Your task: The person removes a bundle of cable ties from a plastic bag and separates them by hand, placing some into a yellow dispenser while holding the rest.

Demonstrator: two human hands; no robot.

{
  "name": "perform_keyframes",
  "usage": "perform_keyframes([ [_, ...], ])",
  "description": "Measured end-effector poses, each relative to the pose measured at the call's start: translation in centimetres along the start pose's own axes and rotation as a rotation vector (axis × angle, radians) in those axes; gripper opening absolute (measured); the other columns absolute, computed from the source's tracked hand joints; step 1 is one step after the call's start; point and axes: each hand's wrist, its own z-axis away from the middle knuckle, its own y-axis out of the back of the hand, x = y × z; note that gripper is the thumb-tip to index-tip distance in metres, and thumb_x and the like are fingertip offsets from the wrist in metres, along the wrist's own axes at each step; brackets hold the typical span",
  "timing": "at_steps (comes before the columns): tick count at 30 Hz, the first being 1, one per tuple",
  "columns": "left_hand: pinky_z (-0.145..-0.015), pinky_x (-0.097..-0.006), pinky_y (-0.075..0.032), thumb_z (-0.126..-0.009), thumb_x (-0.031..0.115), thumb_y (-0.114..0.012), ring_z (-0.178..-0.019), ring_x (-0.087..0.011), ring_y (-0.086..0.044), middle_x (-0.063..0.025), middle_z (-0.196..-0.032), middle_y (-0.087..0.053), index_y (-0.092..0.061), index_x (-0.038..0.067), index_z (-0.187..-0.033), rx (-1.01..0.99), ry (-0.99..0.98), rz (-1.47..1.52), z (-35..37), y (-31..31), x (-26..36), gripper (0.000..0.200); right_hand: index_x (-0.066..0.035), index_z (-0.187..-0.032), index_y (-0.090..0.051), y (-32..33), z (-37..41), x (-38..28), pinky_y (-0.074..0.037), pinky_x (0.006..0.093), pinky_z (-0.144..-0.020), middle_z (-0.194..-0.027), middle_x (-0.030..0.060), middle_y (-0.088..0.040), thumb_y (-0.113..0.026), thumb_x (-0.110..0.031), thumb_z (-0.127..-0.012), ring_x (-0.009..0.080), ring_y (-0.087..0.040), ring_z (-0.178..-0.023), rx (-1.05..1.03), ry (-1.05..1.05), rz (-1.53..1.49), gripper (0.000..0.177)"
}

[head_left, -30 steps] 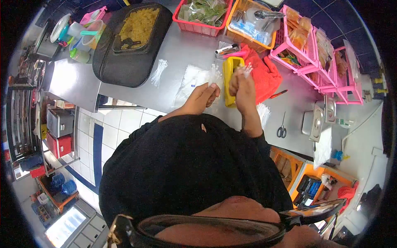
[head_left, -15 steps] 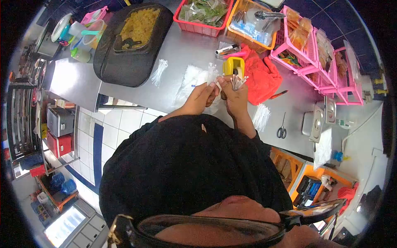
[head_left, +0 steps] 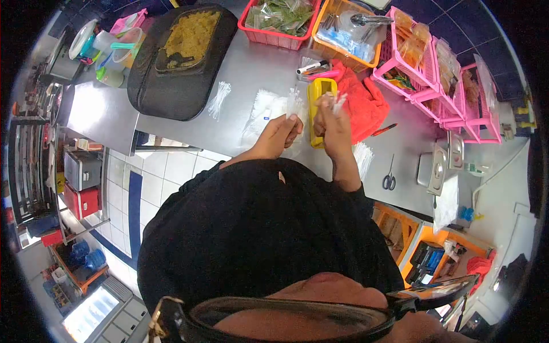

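Note:
My right hand [head_left: 335,127] is closed around a bundle of thin white sticks [head_left: 339,103], whose ends poke out above the fingers. It is beside a yellow tape dispenser [head_left: 315,117], partly covering it. My left hand [head_left: 278,136] is closed, thumb against the curled fingers; whatever it may hold is hidden. Just beyond the left hand, a clear plastic bag [head_left: 264,111] lies on the steel table, with more white sticks [head_left: 294,102] at its right. Other loose bundles of white sticks lie farther left [head_left: 219,101] and beside my right forearm [head_left: 363,157].
A red cloth [head_left: 366,108], a pen [head_left: 384,130] and scissors [head_left: 389,174] lie to the right. Red [head_left: 274,40] and orange [head_left: 374,62] baskets stand at the back, pink racks [head_left: 420,86] at the far right. On the left, a black case [head_left: 148,86] holds yellow food.
My right hand has moved right, away from my left hand, with the sticks; the two hands were together before. More of the tape dispenser now shows. My left hand has stayed in place.

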Motion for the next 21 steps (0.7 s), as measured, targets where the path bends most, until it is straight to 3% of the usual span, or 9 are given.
perform_keyframes([
  [2,-0.046,-0.0202,-0.022,-0.096,0.033,-0.036,-0.049,-0.0042,-0.026,0.0064,-0.058,-0.032,-0.049,0.008,-0.079,0.005,-0.010,-0.025,-0.1,0.0,-0.1,0.032,-0.006,-0.091,-0.054,-1.0,0.5,0.3,-0.029,0.0195,-0.043,-0.058,-0.0043,-0.045,-0.056,-0.022,-0.088,0.0032,-0.038,-0.047,0.001,-0.017,0.265,0.017],
  [9,-0.046,-0.0199,-0.022,-0.096,0.033,-0.035,-0.049,-0.0044,-0.028,0.0059,-0.058,-0.034,-0.049,0.008,-0.079,0.033,-0.032,-0.053,-0.2,0.3,-0.3,0.033,-0.002,-0.086,-0.059,-1.9,0.6,0.6,-0.030,0.0192,-0.044,-0.060,-0.0018,-0.055,-0.062,-0.014,-0.083,0.0027,-0.043,-0.049,0.014,0.011,0.224,0.013],
  [21,-0.044,-0.0206,-0.023,-0.097,0.031,-0.033,-0.047,-0.0045,-0.026,0.0059,-0.055,-0.032,-0.052,0.007,-0.084,0.029,-0.057,-0.064,-0.5,0.5,-0.1,0.033,-0.001,-0.084,-0.064,-1.9,0.5,1.2,-0.027,0.0192,-0.041,-0.055,-0.0054,-0.050,-0.065,-0.015,-0.081,0.0016,-0.039,-0.046,0.113,0.080,0.253,0.014],
])
